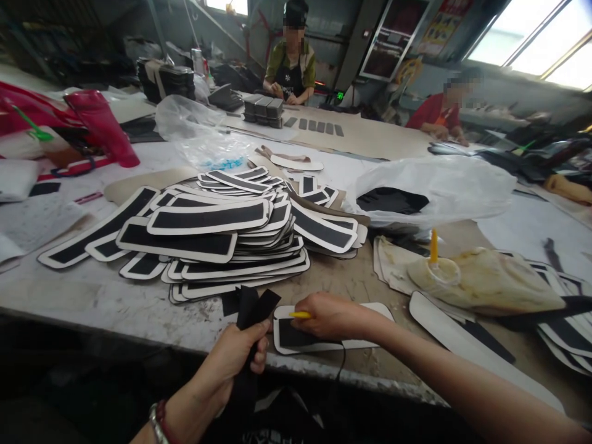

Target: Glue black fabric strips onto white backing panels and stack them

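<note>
Black strips in one fist, the other hand down on a white-edged panel!

The left hand [240, 354] has its fingers closed round a bunch of black strips [253, 311] at the table's near edge; the right hand [321, 317] grips a yellow-tipped tool [300, 315] narrowly, pressing over the black patch of the white-edged panel [365, 343], which lies flat just in front of the big panel stack [208, 243].

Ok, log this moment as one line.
left hand: gripping black strips | right hand: holding yellow object over pale piece | stacked panels: beyond left hand
</note>
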Action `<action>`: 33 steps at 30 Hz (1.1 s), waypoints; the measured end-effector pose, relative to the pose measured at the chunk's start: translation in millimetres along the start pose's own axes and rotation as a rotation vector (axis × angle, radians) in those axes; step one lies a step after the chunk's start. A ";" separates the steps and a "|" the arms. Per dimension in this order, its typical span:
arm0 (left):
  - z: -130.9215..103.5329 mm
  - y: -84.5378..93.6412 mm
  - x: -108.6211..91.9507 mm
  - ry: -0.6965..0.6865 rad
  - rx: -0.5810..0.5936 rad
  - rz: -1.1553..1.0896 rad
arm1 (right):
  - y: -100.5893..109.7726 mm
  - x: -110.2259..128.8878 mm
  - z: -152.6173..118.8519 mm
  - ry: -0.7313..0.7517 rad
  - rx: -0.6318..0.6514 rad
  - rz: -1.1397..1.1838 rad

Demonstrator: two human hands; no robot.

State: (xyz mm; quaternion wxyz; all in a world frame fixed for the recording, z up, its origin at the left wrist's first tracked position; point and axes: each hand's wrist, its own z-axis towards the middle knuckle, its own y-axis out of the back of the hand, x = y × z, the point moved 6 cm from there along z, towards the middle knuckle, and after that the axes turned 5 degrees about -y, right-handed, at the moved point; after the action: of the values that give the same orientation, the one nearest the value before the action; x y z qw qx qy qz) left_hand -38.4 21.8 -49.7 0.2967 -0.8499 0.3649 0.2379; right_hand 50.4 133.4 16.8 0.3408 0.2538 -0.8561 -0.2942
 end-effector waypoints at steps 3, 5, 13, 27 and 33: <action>-0.5 -2.6 -1.5 0.006 -0.012 0.042 | 0.6 -1.0 4.0 -0.011 -0.012 -0.027; -0.3 -4.1 -2.6 -0.005 -0.019 0.081 | 0.4 -0.8 5.9 -0.008 -0.009 -0.046; 3.2 -9.5 -6.5 -0.081 -0.122 0.255 | -3.4 1.9 12.3 0.027 -0.021 -0.079; 0.4 -4.3 -12.1 -0.178 -0.151 0.348 | 13.8 -126.7 -104.4 -0.351 -0.376 0.309; -1.2 -2.7 -10.8 -0.194 -0.169 0.415 | -11.6 -145.3 -96.6 -0.502 -0.421 0.188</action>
State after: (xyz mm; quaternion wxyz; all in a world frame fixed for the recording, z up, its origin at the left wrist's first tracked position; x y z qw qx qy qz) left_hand -42.8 27.7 -41.3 0.2029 -0.7516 0.4802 0.4042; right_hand 216.7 185.6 3.3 0.1899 0.0176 -0.8534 -0.4850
